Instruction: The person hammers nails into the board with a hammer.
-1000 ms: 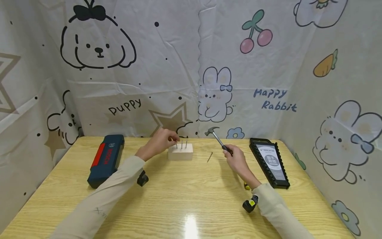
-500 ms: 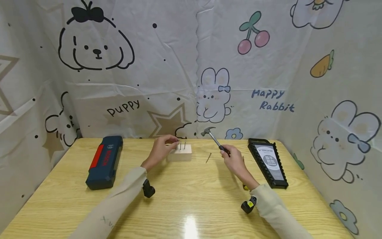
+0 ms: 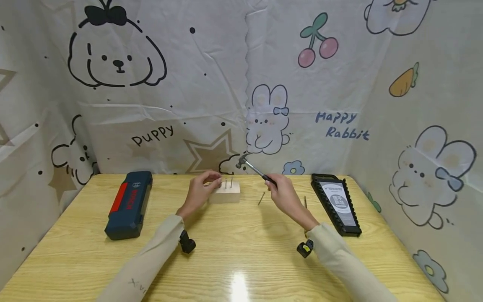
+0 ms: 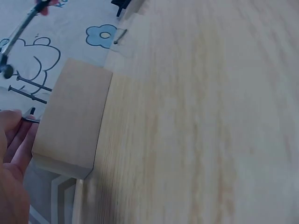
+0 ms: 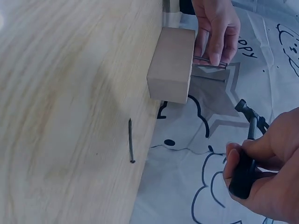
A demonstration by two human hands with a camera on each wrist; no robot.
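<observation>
Three nails (image 3: 232, 183) stand in the wooden block (image 3: 224, 197), far side of the table (image 3: 226, 235). My left hand (image 3: 199, 191) pinches the leftmost nail (image 4: 32, 120); my right hand (image 3: 285, 196) grips the hammer (image 3: 254, 167), raised near but apart. Loose nail (image 3: 261, 198) lies right of the block.

Light wood-grain table (image 3: 241, 243), hardware laid out.
Carries dark blue BOSCH case (image 3: 129, 205) at left, pale wooden block (image 3: 224, 197) near far edge, loose nail (image 3: 261, 198) right of block, black tool rack (image 3: 336, 204) at right; slim item (image 3: 305, 202) between, partly hidden, unclear.
</observation>
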